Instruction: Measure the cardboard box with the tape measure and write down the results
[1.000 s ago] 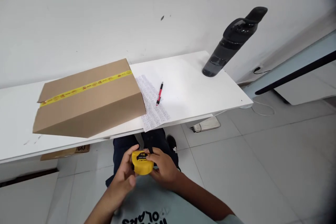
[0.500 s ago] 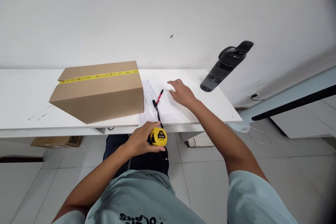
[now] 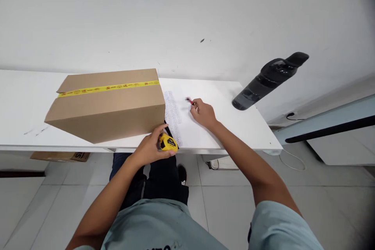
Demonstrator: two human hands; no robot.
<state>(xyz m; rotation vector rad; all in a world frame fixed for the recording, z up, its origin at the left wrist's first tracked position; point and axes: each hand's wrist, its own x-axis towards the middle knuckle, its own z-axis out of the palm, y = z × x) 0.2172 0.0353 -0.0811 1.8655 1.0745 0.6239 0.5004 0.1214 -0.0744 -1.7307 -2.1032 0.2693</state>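
Note:
My left hand (image 3: 150, 146) is closed around a yellow and black tape measure (image 3: 168, 142) at the front edge of the white table, by the near right corner of a cardboard box (image 3: 108, 113). A black strap (image 3: 169, 129) runs beside the tape measure along the box's side. Over the table, my right hand (image 3: 203, 112) pinches a red pen (image 3: 190, 101), its far end pointing left and blurred. Under and left of the pen lies a sheet of paper (image 3: 173, 111) covered in small writing, partly hidden by the box.
A dark bottle (image 3: 263, 82) stands toward the right end of the white table (image 3: 243, 129), with a wall behind. Yellow printed tape (image 3: 108, 88) seals the box top. Below the table on the left lies another cardboard box (image 3: 60, 156).
My right hand has taken hold of the pen and lifted it off the paper. My left hand has moved left with the tape measure, nearer the box's corner, and tilted it.

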